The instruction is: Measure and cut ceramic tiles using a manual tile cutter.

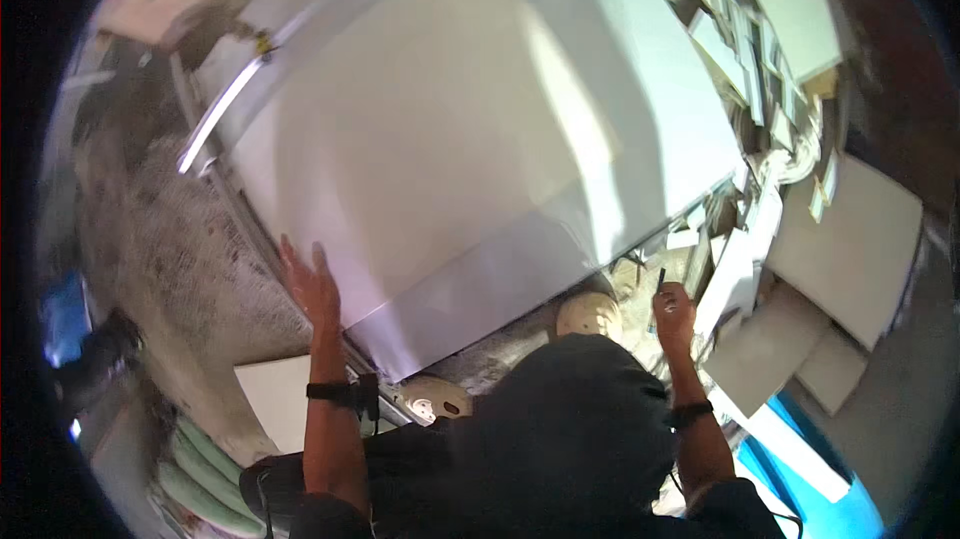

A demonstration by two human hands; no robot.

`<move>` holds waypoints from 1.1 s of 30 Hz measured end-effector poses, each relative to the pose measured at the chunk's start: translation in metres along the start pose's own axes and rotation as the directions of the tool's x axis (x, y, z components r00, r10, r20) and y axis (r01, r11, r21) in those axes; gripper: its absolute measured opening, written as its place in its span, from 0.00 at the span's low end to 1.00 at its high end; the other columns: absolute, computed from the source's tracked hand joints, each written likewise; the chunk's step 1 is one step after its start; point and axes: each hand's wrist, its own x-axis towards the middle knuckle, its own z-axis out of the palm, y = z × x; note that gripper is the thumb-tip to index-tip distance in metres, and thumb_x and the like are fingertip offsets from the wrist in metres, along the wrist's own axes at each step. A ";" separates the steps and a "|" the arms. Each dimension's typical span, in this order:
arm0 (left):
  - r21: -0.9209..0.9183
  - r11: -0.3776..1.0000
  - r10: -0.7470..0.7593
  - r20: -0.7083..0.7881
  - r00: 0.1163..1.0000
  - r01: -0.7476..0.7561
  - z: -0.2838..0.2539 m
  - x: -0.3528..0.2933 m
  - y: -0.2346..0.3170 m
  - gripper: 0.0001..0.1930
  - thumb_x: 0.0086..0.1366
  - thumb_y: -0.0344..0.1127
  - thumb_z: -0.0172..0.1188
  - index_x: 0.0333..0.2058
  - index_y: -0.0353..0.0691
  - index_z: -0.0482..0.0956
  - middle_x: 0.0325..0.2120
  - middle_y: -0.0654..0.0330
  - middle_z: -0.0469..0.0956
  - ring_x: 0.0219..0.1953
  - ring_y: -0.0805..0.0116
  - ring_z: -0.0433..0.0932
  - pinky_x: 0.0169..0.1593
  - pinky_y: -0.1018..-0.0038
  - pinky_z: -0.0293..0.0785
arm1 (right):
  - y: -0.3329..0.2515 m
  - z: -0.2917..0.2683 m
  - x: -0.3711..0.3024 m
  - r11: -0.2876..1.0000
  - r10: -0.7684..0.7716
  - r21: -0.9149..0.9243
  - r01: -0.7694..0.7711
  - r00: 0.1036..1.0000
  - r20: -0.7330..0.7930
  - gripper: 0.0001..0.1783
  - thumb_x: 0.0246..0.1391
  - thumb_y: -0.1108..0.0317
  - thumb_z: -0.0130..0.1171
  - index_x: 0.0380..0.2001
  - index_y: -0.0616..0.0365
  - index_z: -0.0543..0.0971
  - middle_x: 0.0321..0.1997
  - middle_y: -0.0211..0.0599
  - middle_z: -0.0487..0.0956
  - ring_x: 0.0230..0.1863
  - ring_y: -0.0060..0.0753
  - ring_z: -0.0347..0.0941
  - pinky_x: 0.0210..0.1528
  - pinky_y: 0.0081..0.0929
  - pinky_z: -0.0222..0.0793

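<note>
A large white panel (pixel 450 129) fills the middle of the view, its near corner overlapping a greyer sheet (pixel 480 299) beneath it. My left hand (pixel 312 284) lies flat with fingers spread on the panel's left near edge. Off the panel's right near corner, my right hand (pixel 675 307) is closed around a thin dark pencil-like tool (pixel 660 281) that points upward. Both wrists carry dark bands.
Stacks of white offcuts (pixel 760 49) pile up at the far right, and larger white boards (pixel 850 239) lie to the right. A long metal rail (pixel 215 114) runs along the panel's left. Rough concrete floor (pixel 170 249) lies left; a small white board (pixel 280 394) sits near my left arm.
</note>
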 end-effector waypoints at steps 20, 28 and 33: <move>-0.218 0.946 -0.277 -0.154 0.948 0.241 0.031 -0.018 0.059 0.32 0.63 0.41 0.61 0.64 0.40 0.63 0.61 0.45 0.66 0.59 0.45 0.68 0.64 0.55 0.61 | -0.160 0.044 0.236 0.922 -0.364 0.143 0.361 0.932 -0.006 0.16 0.65 0.61 0.51 0.44 0.65 0.75 0.38 0.44 0.77 0.41 0.37 0.73 0.46 0.35 0.69; -0.253 0.687 -0.657 0.184 0.731 0.681 0.014 -0.071 0.057 0.28 0.61 0.41 0.58 0.56 0.26 0.69 0.51 0.43 0.74 0.51 0.51 0.74 0.57 0.62 0.68 | -0.161 0.027 0.246 0.915 -0.400 0.011 0.402 0.913 -0.081 0.16 0.64 0.59 0.51 0.42 0.63 0.74 0.36 0.50 0.77 0.39 0.47 0.74 0.45 0.40 0.69; -0.395 0.690 -0.611 0.132 0.781 0.607 0.021 -0.080 0.045 0.22 0.58 0.42 0.61 0.43 0.27 0.76 0.39 0.46 0.79 0.42 0.55 0.76 0.50 0.65 0.70 | -0.166 0.033 0.247 0.942 -0.301 0.126 0.311 0.949 -0.097 0.22 0.65 0.57 0.50 0.49 0.66 0.73 0.47 0.53 0.77 0.48 0.53 0.72 0.54 0.44 0.65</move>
